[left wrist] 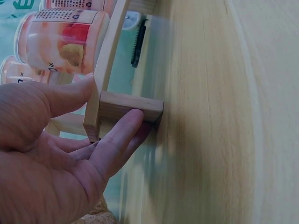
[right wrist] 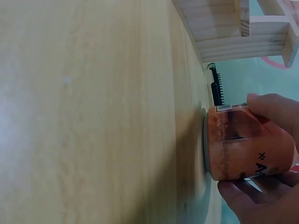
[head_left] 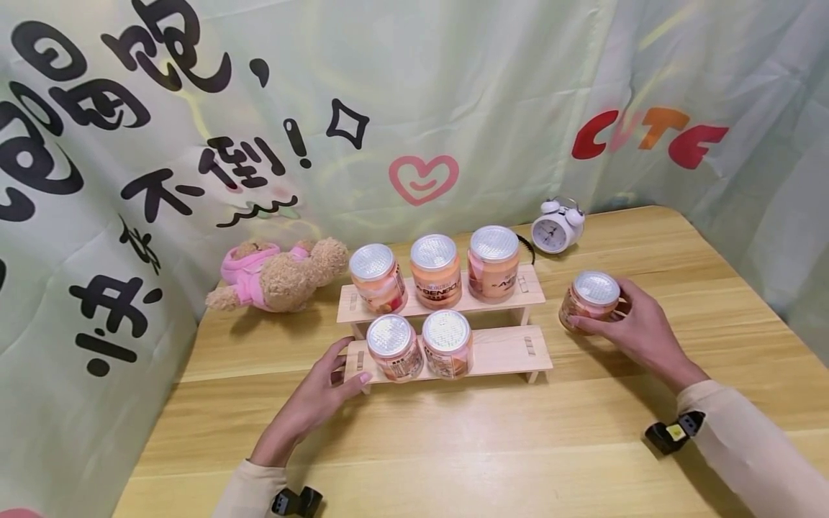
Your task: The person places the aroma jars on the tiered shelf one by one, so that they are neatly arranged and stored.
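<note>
My right hand [head_left: 637, 324] grips a jar [head_left: 591, 298] with a silver lid and peach-coloured contents, to the right of a two-step wooden display stand [head_left: 501, 352]. In the right wrist view, thumb and fingers lie on opposite sides of this jar [right wrist: 252, 142], its base close to the tabletop. My left hand [head_left: 324, 388] holds the left end of the stand's lower step. The left wrist view has the thumb at the step's edge and fingers around its leg [left wrist: 131, 106]. Two similar jars [head_left: 448, 345] stand on the lower step, left of its bare right part; three jars [head_left: 435, 273] line the upper step.
A plush bear [head_left: 281, 277] in pink lies at the back left of the wooden table [head_left: 453, 446]. A white alarm clock [head_left: 557, 226] stands behind the stand's right end, with a black toothed comb-like item [right wrist: 217, 86] nearby. A printed curtain [head_left: 505, 108] hangs behind.
</note>
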Action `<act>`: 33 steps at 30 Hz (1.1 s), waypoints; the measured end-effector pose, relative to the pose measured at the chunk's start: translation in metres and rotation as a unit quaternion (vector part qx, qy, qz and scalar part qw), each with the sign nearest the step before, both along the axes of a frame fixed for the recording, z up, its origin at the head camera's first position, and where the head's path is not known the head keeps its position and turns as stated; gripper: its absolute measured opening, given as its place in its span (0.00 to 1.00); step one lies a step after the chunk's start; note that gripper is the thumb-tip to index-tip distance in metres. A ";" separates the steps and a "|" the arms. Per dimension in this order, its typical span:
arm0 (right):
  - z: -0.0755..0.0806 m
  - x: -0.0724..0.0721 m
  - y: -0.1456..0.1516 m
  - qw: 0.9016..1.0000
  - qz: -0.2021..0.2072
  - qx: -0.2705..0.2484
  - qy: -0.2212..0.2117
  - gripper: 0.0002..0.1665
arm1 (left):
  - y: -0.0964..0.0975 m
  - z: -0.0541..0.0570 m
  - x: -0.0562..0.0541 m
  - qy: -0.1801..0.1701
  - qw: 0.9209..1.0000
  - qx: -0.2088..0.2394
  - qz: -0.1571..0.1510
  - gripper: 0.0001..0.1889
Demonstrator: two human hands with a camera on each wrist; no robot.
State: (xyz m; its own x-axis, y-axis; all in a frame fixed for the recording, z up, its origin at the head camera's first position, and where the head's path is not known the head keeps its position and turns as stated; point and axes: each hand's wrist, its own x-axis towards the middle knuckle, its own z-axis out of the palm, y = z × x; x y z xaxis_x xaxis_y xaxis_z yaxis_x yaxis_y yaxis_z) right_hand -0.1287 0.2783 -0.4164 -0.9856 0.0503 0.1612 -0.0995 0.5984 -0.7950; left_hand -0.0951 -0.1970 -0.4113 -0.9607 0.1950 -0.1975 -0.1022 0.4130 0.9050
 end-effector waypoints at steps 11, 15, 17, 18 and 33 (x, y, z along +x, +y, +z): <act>0.013 0.018 0.003 1.000 -0.006 0.000 0.015 0.44 | 0.000 0.000 0.000 0.000 1.000 -0.004 0.002 0.37; 0.019 0.025 0.002 1.000 0.005 0.002 0.023 0.44 | 0.001 0.000 0.000 0.001 1.000 -0.012 0.002 0.38; 0.022 0.029 0.000 1.000 0.012 0.000 0.025 0.43 | 0.001 0.001 -0.001 0.001 1.000 -0.012 0.003 0.38; 0.024 0.031 -0.001 1.000 0.016 0.001 0.027 0.43 | 0.001 0.001 0.000 0.000 1.000 -0.011 0.002 0.38; 0.046 0.053 -0.038 0.996 0.061 -0.017 0.055 0.42 | 0.000 -0.001 -0.001 0.006 1.000 -0.004 0.002 0.37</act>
State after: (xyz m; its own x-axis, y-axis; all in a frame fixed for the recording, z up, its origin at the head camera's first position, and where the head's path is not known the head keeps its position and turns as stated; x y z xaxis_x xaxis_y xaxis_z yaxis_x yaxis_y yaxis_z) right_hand -0.0755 0.2401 -0.3703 -0.9614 -0.0613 0.2684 -0.2570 0.5493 -0.7951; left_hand -0.0958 -0.1972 -0.4121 -0.9636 0.1902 -0.1878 -0.0930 0.4201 0.9027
